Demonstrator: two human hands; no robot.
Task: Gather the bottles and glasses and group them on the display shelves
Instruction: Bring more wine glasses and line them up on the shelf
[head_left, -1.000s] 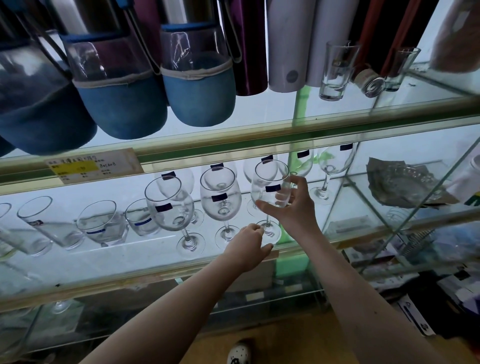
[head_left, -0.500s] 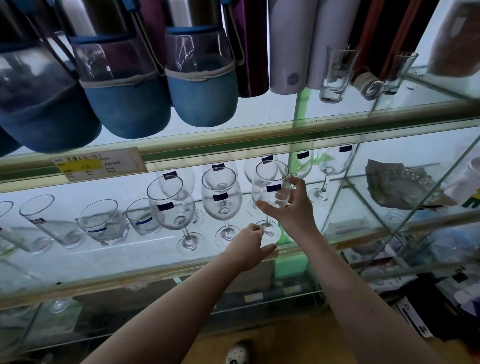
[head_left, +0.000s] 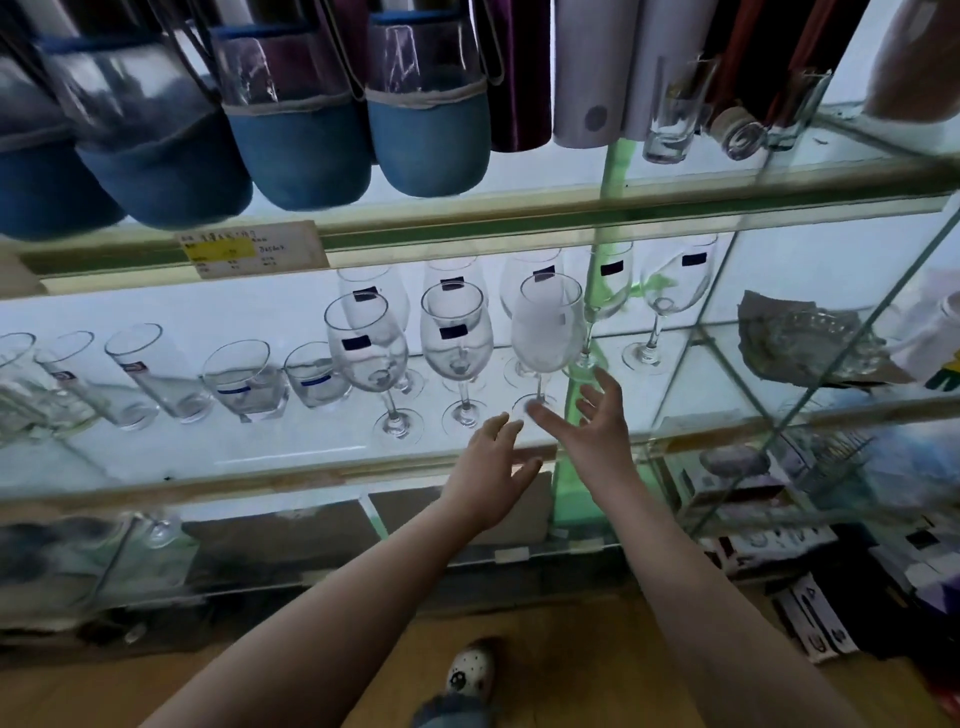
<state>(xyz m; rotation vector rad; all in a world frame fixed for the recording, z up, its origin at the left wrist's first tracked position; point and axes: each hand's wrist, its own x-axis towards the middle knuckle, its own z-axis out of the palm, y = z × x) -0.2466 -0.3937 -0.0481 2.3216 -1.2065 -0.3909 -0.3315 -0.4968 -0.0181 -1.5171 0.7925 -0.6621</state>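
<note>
- Head view: your right hand (head_left: 597, 431) hovers with its fingers spread and straight, gripping nothing. One fingertip lies over the foot of the front wine glass (head_left: 546, 332), and blur keeps me from telling whether it touches.
- Your left hand (head_left: 491, 470) is just beside the right and a little lower. Its fingers are loosely open and empty, at the front lip of the middle shelf (head_left: 260, 462).
- The wine glass stands upright on that shelf, rightmost of the front row and free of both hands. It is tall on a narrow foot, so a brush from either hand as you draw away could tip it.
- Its bowl sits close to the neighbouring glass (head_left: 456, 340) on its left and to the back-row glass (head_left: 608, 291) behind it. A tipped bowl would likely strike one of them and topple more.
- The foot looks fairly near the shelf's front edge. A nudge toward you could send the glass over onto the floor.
- Overhead, the sleeved bottles (head_left: 426, 135) stand on the upper shelf. Move your arms with care, since a knock on either shelf's edge could shake everything resting on it.
</note>
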